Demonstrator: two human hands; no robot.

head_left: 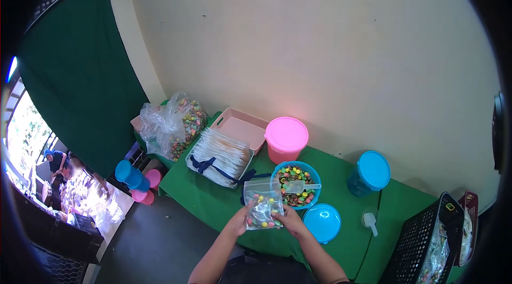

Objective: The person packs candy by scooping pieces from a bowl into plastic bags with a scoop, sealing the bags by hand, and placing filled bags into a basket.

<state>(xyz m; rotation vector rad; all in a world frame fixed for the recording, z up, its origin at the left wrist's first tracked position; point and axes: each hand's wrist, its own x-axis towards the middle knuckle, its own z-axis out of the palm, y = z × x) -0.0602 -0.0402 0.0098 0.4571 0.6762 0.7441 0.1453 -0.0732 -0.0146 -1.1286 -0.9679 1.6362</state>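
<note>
A clear plastic bag (263, 210) with colourful round pieces in its lower part is held upright between my hands. My left hand (238, 222) grips its left side, and my right hand (288, 219) holds its lower right side. Just behind the bag stands a blue tub (317, 197) filled with similar pieces, a clear scoop (296, 186) lying on top of them. A round blue lid (323, 223) rests on the green table (341, 177) to the right of my right hand.
Behind are flat bags in a tray (221, 159), a pink tray (240, 128), a pink lidded tub (286, 137) and a large filled bag (181, 124). Rightward are a blue-lidded container (369, 173), a white scoop (370, 222) and a black crate (418, 238). People are at far left.
</note>
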